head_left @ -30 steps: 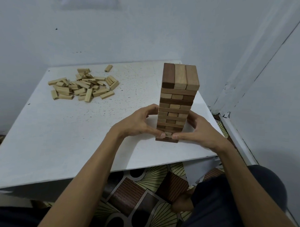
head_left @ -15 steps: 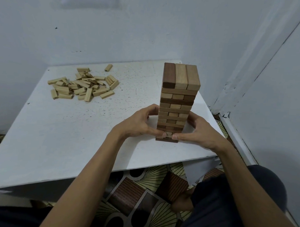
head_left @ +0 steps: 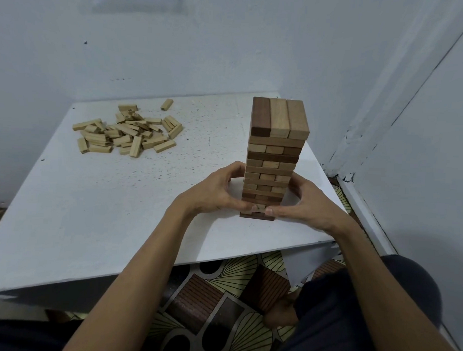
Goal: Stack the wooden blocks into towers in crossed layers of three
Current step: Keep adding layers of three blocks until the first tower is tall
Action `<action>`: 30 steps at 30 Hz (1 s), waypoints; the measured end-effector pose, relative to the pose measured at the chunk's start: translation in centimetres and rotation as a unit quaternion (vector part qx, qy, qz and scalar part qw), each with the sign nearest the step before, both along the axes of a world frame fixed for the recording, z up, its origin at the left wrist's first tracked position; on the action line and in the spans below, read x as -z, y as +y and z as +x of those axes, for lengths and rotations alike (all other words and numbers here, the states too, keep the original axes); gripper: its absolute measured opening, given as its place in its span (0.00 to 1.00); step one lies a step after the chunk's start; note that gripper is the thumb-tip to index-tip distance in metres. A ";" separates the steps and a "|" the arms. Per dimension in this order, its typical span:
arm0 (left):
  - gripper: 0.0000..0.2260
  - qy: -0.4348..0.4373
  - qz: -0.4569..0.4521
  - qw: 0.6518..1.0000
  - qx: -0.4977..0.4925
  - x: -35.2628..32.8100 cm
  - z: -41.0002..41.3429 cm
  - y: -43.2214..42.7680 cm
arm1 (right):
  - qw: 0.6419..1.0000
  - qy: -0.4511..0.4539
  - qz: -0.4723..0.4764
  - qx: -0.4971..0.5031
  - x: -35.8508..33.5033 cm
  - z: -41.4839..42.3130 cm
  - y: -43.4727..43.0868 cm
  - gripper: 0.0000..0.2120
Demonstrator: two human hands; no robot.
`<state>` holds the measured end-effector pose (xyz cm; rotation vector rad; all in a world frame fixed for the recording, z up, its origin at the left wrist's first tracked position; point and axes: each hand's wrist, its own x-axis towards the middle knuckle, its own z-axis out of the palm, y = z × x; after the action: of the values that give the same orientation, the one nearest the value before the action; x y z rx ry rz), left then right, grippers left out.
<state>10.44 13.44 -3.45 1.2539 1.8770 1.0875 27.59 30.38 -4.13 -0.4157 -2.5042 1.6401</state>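
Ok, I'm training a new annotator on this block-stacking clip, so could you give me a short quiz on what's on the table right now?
1. True or false: the left hand and the right hand both grip the tower near its base.
2. The tower's top layer shows: A) three pale blocks; B) one dark block at the left and two paler ones; C) two dark blocks and one pale.
3. Fill in: the pile of loose blocks lies on the table to the tower's ____.
Key: 1 true; 2 B; 3 left.
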 end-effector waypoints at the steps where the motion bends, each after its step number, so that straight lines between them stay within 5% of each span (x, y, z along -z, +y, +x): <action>1: 0.32 0.001 -0.001 1.000 0.000 0.0 0.0 0.0 | 1.000 0.000 -0.001 0.000 0.0 0.0 0.0 0.32; 15: 0.34 0.014 -0.015 1.000 0.001 0.3 -0.1 0.0 | 1.000 -0.011 0.011 0.003 -0.1 -0.1 -0.1 0.33; 30: 0.37 0.119 -0.044 0.992 0.019 2.0 -1.0 0.4 | 0.995 -0.055 0.080 -0.002 0.3 0.0 -0.3 0.30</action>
<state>9.42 13.80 -5.47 1.4145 2.0426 0.8559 27.58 30.11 -4.46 -0.4948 -2.6923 1.4400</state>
